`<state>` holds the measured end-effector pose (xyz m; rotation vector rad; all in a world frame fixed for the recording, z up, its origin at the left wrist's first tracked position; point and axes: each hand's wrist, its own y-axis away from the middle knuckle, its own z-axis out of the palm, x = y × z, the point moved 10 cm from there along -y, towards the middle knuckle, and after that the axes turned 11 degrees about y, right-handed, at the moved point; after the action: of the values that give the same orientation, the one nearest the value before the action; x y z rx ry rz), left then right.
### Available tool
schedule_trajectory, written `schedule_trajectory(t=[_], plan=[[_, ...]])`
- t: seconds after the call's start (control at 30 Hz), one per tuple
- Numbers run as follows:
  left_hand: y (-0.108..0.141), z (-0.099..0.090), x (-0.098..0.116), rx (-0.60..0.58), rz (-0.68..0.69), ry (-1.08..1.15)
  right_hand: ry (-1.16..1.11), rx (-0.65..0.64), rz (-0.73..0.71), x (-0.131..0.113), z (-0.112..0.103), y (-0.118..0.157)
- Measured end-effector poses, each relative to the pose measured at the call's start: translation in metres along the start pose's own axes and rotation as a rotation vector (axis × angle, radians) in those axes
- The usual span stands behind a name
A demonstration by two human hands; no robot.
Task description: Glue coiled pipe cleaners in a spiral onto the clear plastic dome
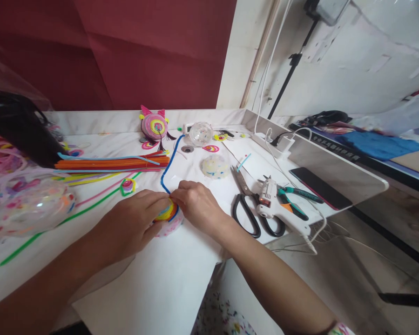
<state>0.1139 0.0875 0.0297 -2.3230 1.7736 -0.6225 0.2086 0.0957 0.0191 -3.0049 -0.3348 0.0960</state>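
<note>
My left hand is wrapped round a small round piece with yellow, orange and blue coiled bands; its pink speckled underside shows below. My right hand pinches a blue pipe cleaner at the top edge of that piece. The free end of the blue pipe cleaner rises in a curve away from my fingers. Part of the round piece is hidden by both hands. Behind stands a pink ball with ears and tassels. A bundle of orange pipe cleaners lies beyond my left hand.
Black-handled scissors, a white glue gun, green-handled pliers and a phone lie to the right. Clear speckled domes sit behind my right hand. Another clear speckled piece and a green pipe cleaner lie left.
</note>
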Motion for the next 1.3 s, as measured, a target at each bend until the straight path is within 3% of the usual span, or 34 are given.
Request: schedule_trajectory(t=[0.3,0.5,0.8,0.93,1.1,1.3], plan=[[0.003,0.002,0.002,0.027,0.017,-0.019,0.042,-0.037,-0.112,-0.014,-0.003,0.01],[0.002,-0.001,-0.007,0.025,-0.11,0.061,0.113,-0.101,-0.114,-0.02,-0.005,0.016],[0.0,-0.008,-0.041,-0.047,-0.26,0.403,0.158,-0.079,-0.05,-0.023,0.0,0.017],[0.005,-0.009,-0.057,0.01,-0.288,0.648,0.162,-0.075,-0.016,-0.023,-0.001,0.019],[0.019,-0.013,-0.068,0.103,-0.371,0.567,0.155,-0.066,0.013,-0.022,0.001,0.02],[0.029,-0.009,-0.056,0.131,-0.347,0.357,0.123,-0.024,0.035,-0.021,0.004,0.022]])
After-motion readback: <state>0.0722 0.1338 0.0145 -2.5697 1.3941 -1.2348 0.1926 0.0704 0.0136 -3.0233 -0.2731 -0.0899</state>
